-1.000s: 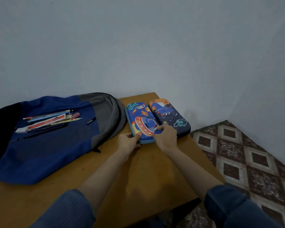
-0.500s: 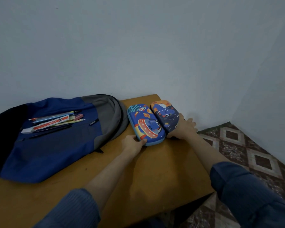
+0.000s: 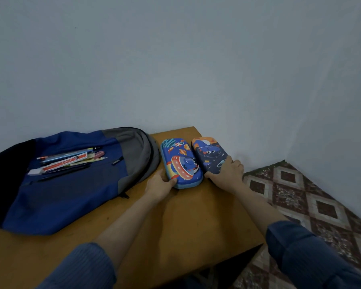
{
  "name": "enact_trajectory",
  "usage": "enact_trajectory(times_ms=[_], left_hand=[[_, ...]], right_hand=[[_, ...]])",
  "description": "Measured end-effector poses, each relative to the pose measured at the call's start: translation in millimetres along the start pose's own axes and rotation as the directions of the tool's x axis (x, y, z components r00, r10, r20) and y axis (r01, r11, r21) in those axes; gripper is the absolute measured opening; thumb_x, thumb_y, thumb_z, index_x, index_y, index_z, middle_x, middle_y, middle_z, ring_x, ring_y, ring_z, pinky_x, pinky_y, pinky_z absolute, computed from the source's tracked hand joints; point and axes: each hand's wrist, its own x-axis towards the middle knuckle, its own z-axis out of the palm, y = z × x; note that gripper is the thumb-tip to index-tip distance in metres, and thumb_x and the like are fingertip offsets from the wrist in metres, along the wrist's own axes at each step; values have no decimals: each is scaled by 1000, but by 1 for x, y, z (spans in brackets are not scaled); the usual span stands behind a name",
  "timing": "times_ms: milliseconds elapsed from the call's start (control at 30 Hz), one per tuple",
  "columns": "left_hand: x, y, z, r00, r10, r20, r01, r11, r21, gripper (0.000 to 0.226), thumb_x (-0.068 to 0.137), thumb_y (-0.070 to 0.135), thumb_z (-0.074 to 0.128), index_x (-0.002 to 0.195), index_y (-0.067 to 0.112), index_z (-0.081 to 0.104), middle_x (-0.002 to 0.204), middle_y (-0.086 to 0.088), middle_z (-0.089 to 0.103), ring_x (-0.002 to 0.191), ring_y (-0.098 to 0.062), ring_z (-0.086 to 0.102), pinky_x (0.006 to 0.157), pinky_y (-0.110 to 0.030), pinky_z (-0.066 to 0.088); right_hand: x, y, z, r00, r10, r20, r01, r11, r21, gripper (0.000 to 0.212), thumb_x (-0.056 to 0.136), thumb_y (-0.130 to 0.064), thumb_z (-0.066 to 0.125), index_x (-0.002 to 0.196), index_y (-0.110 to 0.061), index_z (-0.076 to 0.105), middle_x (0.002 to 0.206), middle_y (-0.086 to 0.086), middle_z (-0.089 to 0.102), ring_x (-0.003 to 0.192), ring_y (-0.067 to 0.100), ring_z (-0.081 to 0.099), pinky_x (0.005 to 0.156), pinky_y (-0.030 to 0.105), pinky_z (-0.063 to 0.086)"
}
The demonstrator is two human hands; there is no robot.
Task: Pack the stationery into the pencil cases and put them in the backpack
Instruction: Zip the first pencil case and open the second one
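Note:
Two closed pencil cases lie side by side at the table's far right corner. The bright blue case (image 3: 180, 161) with a UFO print is on the left; my left hand (image 3: 162, 183) grips its near end. The dark navy case (image 3: 208, 156) with an orange top is on the right, and my right hand (image 3: 227, 174) holds its near right corner. A blue and grey backpack (image 3: 71, 184) lies flat on the left of the table. Several pens, pencils, an eraser and a red-and-white box (image 3: 69, 161) rest loose on top of it.
The wooden table (image 3: 186, 226) stands against a pale wall; its right edge drops to a patterned tile floor (image 3: 313, 205). The navy case sits close to that right edge. Bare tabletop lies between the backpack and my arms.
My right hand left the blue case and went to the near right corner of the navy case, where it has closed. My left hand stays on the blue case's near end.

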Motion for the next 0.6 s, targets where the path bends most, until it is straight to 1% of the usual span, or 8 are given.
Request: enact_trajectory(times_ms=[133, 233, 300, 400, 467, 500, 567, 600], left_hand=[[-10, 2, -10, 999, -24, -23, 22, 996, -87, 58, 91, 39, 54, 138, 8, 39, 136, -10, 49, 119, -22, 50, 99, -34, 43], [-25, 8, -21, 1000, 8, 24, 1, 945, -328, 47, 92, 43, 50, 118, 4, 56, 120, -10, 61, 97, -15, 59, 86, -29, 50], [-34, 15, -29, 997, 37, 68, -4, 905, -424, 52, 90, 49, 50, 116, 6, 60, 115, -9, 65, 98, -18, 62, 87, -32, 51], [-54, 20, -54, 1000, 19, -2, -17, 837, -547, 41, 88, 30, 61, 119, 3, 57, 110, -11, 67, 95, -24, 65, 75, -30, 55], [-63, 15, -71, 998, -25, -51, -8, 824, -566, 37, 86, 18, 65, 118, 3, 55, 109, -12, 67, 86, -21, 65, 64, -25, 52], [-69, 8, -82, 996, -41, -83, -12, 832, -555, 37, 85, 16, 65, 118, 4, 54, 108, -12, 66, 84, -21, 65, 63, -25, 52], [-80, -8, -106, 990, -65, -126, -14, 839, -543, 37, 85, 15, 65, 118, 4, 55, 105, -12, 67, 83, -22, 65, 67, -30, 53], [-85, -16, -117, 988, -70, -135, -13, 843, -538, 36, 85, 16, 66, 117, 3, 56, 102, -11, 68, 82, -22, 66, 65, -29, 54]], right_hand=[[-22, -16, -9, 982, -120, -145, 136, 985, 107, 88, 69, -45, 73, 135, -7, 30, 128, 18, 41, 120, 32, 37, 104, 40, 31], [-49, -39, -22, 949, -225, -222, 267, 946, 184, 90, 61, -62, 64, 127, -8, 36, 121, 12, 44, 114, 25, 41, 95, 32, 33], [-73, -57, -25, 927, -300, -227, 346, 917, 200, 88, 59, -64, 60, 123, -9, 38, 119, 8, 44, 112, 25, 41, 91, 28, 31], [-113, -87, -15, 891, -418, -180, 451, 864, 226, 86, 57, -65, 55, 124, -15, 35, 125, 5, 40, 118, 22, 37, 92, 24, 28], [-129, -96, -8, 877, -465, -121, 475, 803, 360, 82, 64, -56, 69, 127, -18, 32, 128, 2, 36, 121, 16, 34, 98, 24, 31], [-135, -102, -7, 884, -462, -68, 432, 753, 496, 80, 68, -46, 76, 128, -20, 29, 125, -2, 36, 118, 11, 36, 96, 19, 35], [-140, -112, -8, 913, -403, 66, 226, 634, 740, 75, 75, -32, 77, 129, -22, 26, 120, -3, 39, 110, 5, 45, 82, 10, 42], [-139, -117, -9, 922, -364, 130, 121, 590, 798, 74, 78, -30, 73, 133, -20, 25, 121, 2, 42, 111, 8, 48, 79, 12, 44]])
